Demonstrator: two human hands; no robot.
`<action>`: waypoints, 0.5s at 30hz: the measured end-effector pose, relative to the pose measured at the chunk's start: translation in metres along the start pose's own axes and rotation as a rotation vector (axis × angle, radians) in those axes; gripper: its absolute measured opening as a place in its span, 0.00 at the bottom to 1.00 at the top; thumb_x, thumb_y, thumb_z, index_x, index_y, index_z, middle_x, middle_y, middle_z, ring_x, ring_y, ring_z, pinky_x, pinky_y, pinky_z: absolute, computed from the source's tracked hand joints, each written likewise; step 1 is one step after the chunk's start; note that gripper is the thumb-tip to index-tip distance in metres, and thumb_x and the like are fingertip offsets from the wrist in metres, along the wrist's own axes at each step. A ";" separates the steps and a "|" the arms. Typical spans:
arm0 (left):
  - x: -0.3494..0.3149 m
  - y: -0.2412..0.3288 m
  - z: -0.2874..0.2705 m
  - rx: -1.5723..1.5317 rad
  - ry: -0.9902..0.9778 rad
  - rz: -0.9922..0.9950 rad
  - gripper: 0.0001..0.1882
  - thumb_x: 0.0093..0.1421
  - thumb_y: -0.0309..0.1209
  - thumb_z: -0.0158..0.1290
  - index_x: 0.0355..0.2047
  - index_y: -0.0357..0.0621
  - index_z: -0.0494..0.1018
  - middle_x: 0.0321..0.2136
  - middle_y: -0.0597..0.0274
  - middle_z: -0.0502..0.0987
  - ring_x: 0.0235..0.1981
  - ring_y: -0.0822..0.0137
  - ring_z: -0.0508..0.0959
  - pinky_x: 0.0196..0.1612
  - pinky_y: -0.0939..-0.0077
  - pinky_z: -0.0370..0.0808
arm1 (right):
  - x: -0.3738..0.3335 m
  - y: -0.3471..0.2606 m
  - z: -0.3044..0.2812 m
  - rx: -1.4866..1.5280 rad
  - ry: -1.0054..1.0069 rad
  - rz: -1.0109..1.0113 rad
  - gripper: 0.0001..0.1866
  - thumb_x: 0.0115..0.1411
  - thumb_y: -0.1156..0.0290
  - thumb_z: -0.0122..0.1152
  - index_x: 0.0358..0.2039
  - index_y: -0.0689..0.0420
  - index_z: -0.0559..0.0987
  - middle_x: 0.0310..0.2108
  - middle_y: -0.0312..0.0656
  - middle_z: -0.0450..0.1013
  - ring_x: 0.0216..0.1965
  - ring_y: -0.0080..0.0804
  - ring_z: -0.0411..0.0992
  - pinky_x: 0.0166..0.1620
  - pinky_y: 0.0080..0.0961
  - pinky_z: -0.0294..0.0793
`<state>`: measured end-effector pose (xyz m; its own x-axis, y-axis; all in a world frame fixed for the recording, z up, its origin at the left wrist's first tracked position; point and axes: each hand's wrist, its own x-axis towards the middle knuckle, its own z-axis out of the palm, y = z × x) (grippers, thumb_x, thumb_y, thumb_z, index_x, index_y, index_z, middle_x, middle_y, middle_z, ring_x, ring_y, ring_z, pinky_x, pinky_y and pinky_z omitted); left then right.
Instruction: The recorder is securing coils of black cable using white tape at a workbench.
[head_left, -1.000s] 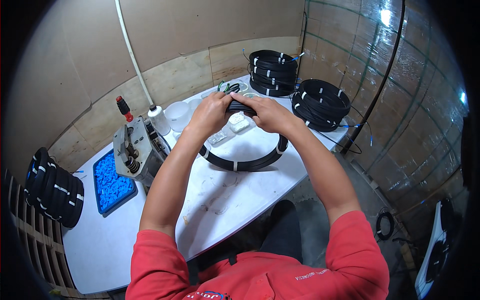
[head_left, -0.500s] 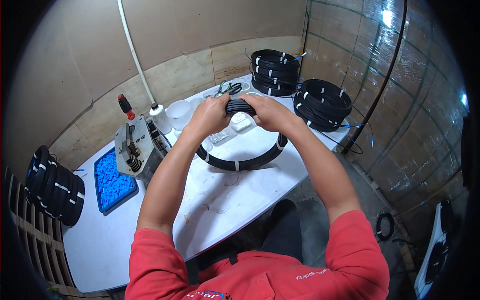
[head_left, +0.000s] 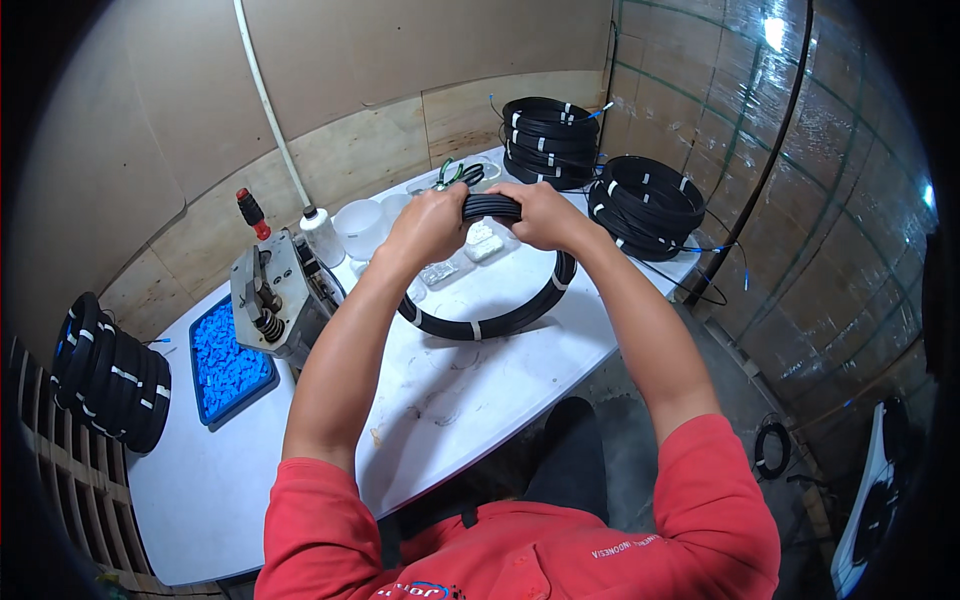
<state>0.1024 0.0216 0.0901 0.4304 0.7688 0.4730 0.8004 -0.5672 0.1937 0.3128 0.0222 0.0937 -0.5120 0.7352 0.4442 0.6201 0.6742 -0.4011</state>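
A coil of black cable (head_left: 512, 322), bound with white bands, is held up over the white table (head_left: 430, 430). My left hand (head_left: 432, 224) grips the far side of the ring. Just beside it, my right hand (head_left: 546, 214) is closed on the same stretch, and a short run of parallel strands shows between the two. The near part of the ring hangs lower, toward me. Parts of the fingers are hidden behind the cable. Beyond and inside the ring lie a white block-like pack (head_left: 484, 246) and a small clear bag (head_left: 438, 272).
A metal press-like machine (head_left: 275, 300) and a blue tray (head_left: 232, 372) of small blue parts stand on the left. Behind are a white bottle (head_left: 320, 238) and a translucent tub (head_left: 358, 228). Stacked cable coils (head_left: 548, 145) sit at the back right, more coils (head_left: 112, 380) at far left.
Both hands have moved slightly right with the far side of the coil. The near side of the ring has barely moved, and the grip looks the same.
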 end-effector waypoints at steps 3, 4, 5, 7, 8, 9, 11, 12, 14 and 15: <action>0.003 0.001 0.001 0.011 -0.002 -0.032 0.10 0.57 0.30 0.57 0.36 0.38 0.72 0.27 0.41 0.78 0.32 0.40 0.78 0.36 0.52 0.73 | 0.000 0.006 -0.001 -0.011 -0.017 0.080 0.15 0.55 0.68 0.67 0.42 0.56 0.78 0.29 0.49 0.79 0.29 0.42 0.77 0.35 0.33 0.74; 0.003 -0.001 0.000 -0.013 -0.008 -0.016 0.11 0.56 0.30 0.58 0.36 0.38 0.72 0.27 0.41 0.78 0.32 0.41 0.78 0.36 0.52 0.73 | -0.001 0.003 0.000 -0.014 -0.007 0.107 0.15 0.54 0.68 0.67 0.42 0.56 0.78 0.28 0.48 0.78 0.28 0.42 0.77 0.35 0.32 0.74; 0.003 -0.003 0.000 -0.036 -0.014 -0.001 0.11 0.56 0.30 0.59 0.36 0.38 0.72 0.27 0.42 0.78 0.31 0.41 0.78 0.35 0.53 0.73 | -0.002 0.000 0.001 -0.017 0.003 0.134 0.14 0.54 0.69 0.67 0.41 0.57 0.78 0.27 0.48 0.78 0.27 0.42 0.76 0.34 0.32 0.73; 0.003 -0.007 -0.004 -0.063 -0.032 0.015 0.11 0.56 0.31 0.59 0.35 0.38 0.72 0.26 0.42 0.78 0.32 0.41 0.78 0.35 0.52 0.73 | -0.004 -0.002 -0.003 0.023 -0.031 0.142 0.16 0.54 0.69 0.67 0.43 0.57 0.77 0.29 0.49 0.78 0.28 0.42 0.76 0.36 0.32 0.73; 0.003 -0.009 -0.005 -0.091 -0.052 0.034 0.12 0.57 0.33 0.60 0.34 0.39 0.72 0.26 0.42 0.78 0.32 0.41 0.78 0.35 0.51 0.73 | -0.005 -0.001 -0.006 0.074 -0.079 0.130 0.16 0.55 0.70 0.66 0.44 0.57 0.76 0.30 0.50 0.78 0.30 0.42 0.76 0.37 0.32 0.73; 0.003 -0.010 -0.006 -0.091 -0.053 0.034 0.12 0.57 0.33 0.60 0.34 0.39 0.72 0.26 0.42 0.78 0.32 0.41 0.78 0.35 0.51 0.73 | -0.005 0.000 -0.007 0.124 -0.128 0.119 0.17 0.56 0.71 0.65 0.46 0.57 0.75 0.31 0.50 0.78 0.31 0.42 0.76 0.38 0.33 0.72; 0.004 -0.010 -0.005 -0.134 -0.029 0.045 0.14 0.56 0.35 0.62 0.34 0.39 0.73 0.26 0.42 0.78 0.32 0.41 0.78 0.34 0.51 0.72 | -0.005 0.000 -0.006 0.114 -0.124 0.119 0.17 0.57 0.72 0.63 0.47 0.57 0.74 0.31 0.50 0.78 0.32 0.43 0.76 0.38 0.33 0.72; 0.004 -0.010 -0.004 -0.136 -0.031 0.046 0.14 0.56 0.35 0.62 0.34 0.39 0.73 0.26 0.42 0.78 0.32 0.41 0.78 0.34 0.51 0.72 | -0.005 0.000 -0.006 0.104 -0.121 0.117 0.17 0.58 0.73 0.61 0.48 0.57 0.73 0.32 0.51 0.77 0.33 0.44 0.76 0.39 0.34 0.72; 0.005 -0.007 -0.005 -0.108 -0.040 0.013 0.14 0.56 0.36 0.62 0.34 0.38 0.73 0.26 0.42 0.79 0.32 0.41 0.78 0.34 0.52 0.73 | -0.003 -0.002 -0.006 0.067 -0.127 0.128 0.16 0.59 0.74 0.60 0.48 0.57 0.73 0.32 0.51 0.77 0.33 0.45 0.76 0.39 0.35 0.72; 0.005 -0.007 -0.004 -0.109 -0.042 0.011 0.14 0.56 0.36 0.62 0.34 0.38 0.73 0.26 0.42 0.79 0.32 0.41 0.78 0.34 0.52 0.73 | -0.002 -0.003 -0.006 0.028 -0.130 0.138 0.15 0.59 0.76 0.58 0.48 0.57 0.73 0.32 0.52 0.77 0.33 0.46 0.76 0.39 0.36 0.71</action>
<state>0.0970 0.0283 0.0950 0.4574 0.7728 0.4399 0.7464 -0.6026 0.2824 0.3155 0.0180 0.0986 -0.4969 0.8225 0.2769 0.6738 0.5667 -0.4741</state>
